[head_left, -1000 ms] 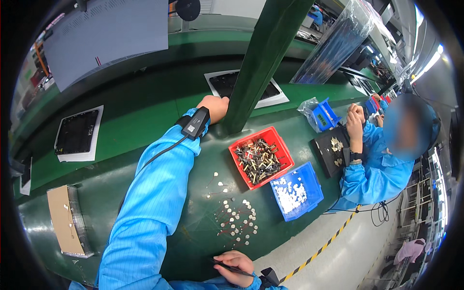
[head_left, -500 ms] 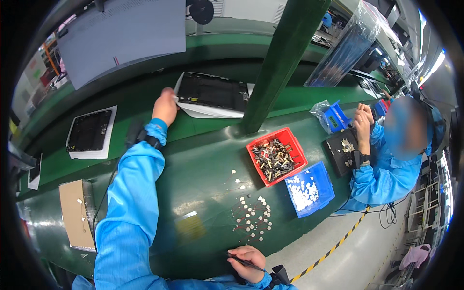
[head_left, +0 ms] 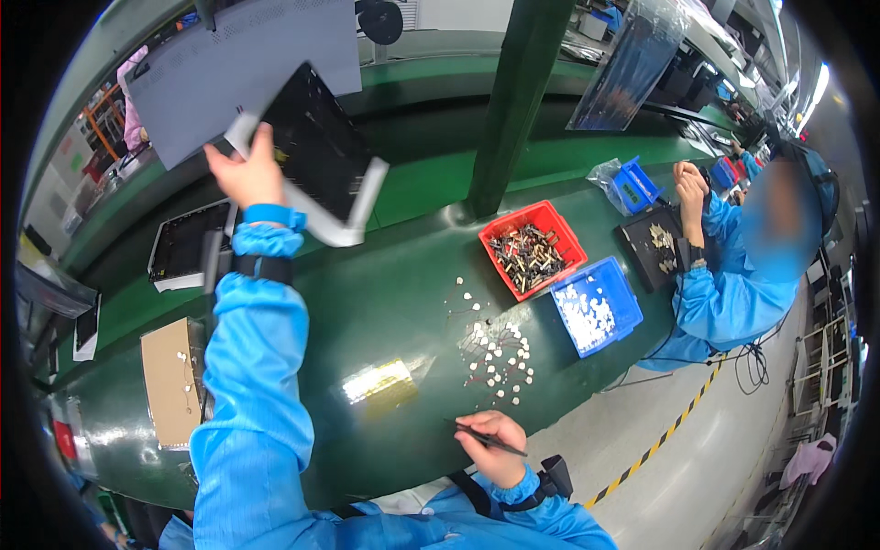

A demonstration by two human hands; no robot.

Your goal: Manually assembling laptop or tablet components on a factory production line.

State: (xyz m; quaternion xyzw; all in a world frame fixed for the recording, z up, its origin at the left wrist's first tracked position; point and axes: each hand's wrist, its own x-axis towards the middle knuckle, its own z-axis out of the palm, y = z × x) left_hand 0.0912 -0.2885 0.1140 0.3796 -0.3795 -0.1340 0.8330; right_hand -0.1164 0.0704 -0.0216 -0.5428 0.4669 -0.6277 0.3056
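head view, main change: panel is up. half a second ago it lay flat just right of the left hand; now it's tilted, raised in front of that hand, a bit blurred. left hand is clamped on its left edge, together with the white sheet behind it; some fingers are hidden, so can't tell the exact hold. means the left hand is loaded and the panel is off the ledge.

right hand: not much change, closed round a thin black tool, tip pointing left. discs with thin wires lie just beyond it, not touching. so the tool is at the ready, i'd say, but not on any part.

around the left hand: second panel below-left, near it; cardboard with a few wired discs further down, left of the forearm; post well to its right.

beyond the right hand: red bin full of small parts, blue bin with white bits further right, co-worker past that.
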